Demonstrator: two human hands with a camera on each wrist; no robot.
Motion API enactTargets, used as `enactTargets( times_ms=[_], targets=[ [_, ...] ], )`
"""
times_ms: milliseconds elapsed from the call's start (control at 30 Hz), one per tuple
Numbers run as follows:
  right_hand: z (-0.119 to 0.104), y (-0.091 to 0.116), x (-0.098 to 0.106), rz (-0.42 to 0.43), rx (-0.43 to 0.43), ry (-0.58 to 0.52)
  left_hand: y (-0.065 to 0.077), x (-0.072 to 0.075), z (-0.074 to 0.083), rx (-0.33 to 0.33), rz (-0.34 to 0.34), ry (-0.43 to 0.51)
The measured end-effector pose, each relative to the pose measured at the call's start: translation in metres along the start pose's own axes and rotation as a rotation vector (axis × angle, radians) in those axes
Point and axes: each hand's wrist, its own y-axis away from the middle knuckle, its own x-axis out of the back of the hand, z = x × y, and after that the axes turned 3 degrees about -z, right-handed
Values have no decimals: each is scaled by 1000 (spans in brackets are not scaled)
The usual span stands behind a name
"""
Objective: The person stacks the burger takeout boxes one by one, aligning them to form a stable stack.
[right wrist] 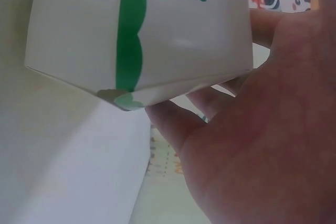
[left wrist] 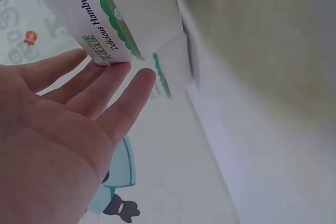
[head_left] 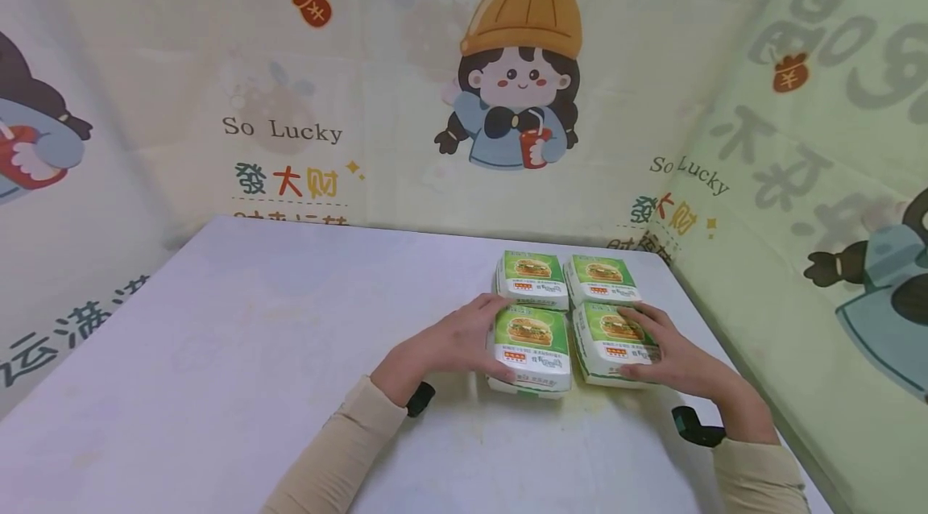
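Observation:
Several hamburger boxes, white and green with a burger picture on the lid, stand together in two rows. My left hand (head_left: 464, 337) spans the left side of the near left hamburger box (head_left: 532, 345), thumb by its front corner and fingers at its far corner. In the left wrist view, fingertips (left wrist: 123, 69) meet the box's edge. My right hand (head_left: 674, 353) holds the near right hamburger box (head_left: 616, 345) from its right side, thumb at the front and fingers over the far part of the lid. The right wrist view shows this box's white wall (right wrist: 194, 35) close up.
Two more hamburger boxes, a far left one (head_left: 532, 276) and a far right one (head_left: 602, 276), sit directly behind. The white table (head_left: 290, 337) meets a printed cloth wall (head_left: 399, 200) at its back edge. Another cloth wall (head_left: 761, 256) runs close along the right.

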Motion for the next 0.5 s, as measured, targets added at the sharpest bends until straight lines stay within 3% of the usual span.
enactTargets(
  times_ms=[500],
  targets=[
    [1,1,2,1,15,-6,17,32,-1,-3,64,87]
  ],
)
